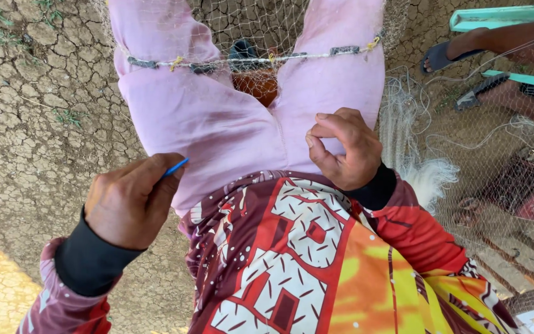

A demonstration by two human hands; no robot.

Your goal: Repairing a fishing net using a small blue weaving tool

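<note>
The left hand [132,204] is closed, its fingers together and clamped on a thin blue netting needle [176,167], whose tip pokes out just beyond the thumb and forefinger, pointing up and to the right over the pink trousers [217,124]. The right hand [344,148] sits well apart from the left fingers, resting on the other thigh; its thumb and forefinger are pinched together, the other fingers curled behind them, and I cannot tell for certain what they grip, though fine mesh of the fishing net [465,148] lies right under and beside them. Above both sets of fingers, across the two knees, runs the net's weighted line [248,62], a pale cord with dark sinkers and small yellow knots, stretched taut from one leg to the other. Below the fingers, nearer the camera, is the person's red, orange and white patterned shirt [304,260], with dark cuffs at both wrists. To the right of the right fingers the net falls in a loose heap onto the cracked dry ground [38,124], which also spreads out beyond the left fingers. Far up to the right, another person's sandalled foot [446,55] rests beside a turquoise bench [502,15]
</note>
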